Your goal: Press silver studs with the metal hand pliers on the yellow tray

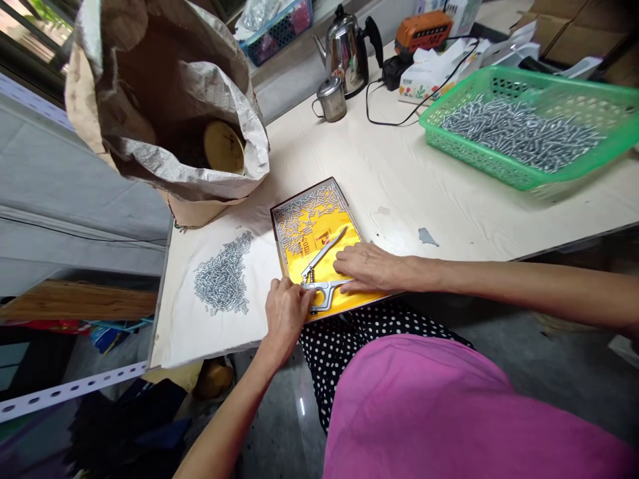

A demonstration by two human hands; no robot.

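Note:
A yellow tray (344, 234) lies at the near edge of the white table, with several small metal screws (304, 211) spread over its far half. A silver plier-like hand tool (322, 266) rests on the tray. My left hand (285, 313) is closed around the tool's lower handle at the tray's near left corner. My right hand (367, 266) lies flat on the tray beside the tool, fingers stretched toward its jaw. A pile of screws (223, 276) sits on a white board (200, 332) left of the tray.
A large paper sack (164, 100) with a yellow scoop (223, 148) stands at the back left. A green basket (529, 126) full of screws sits at the right. A kettle (349, 46), a metal cup (332, 98), a tissue box (429, 73) and a black cable (399, 120) are behind.

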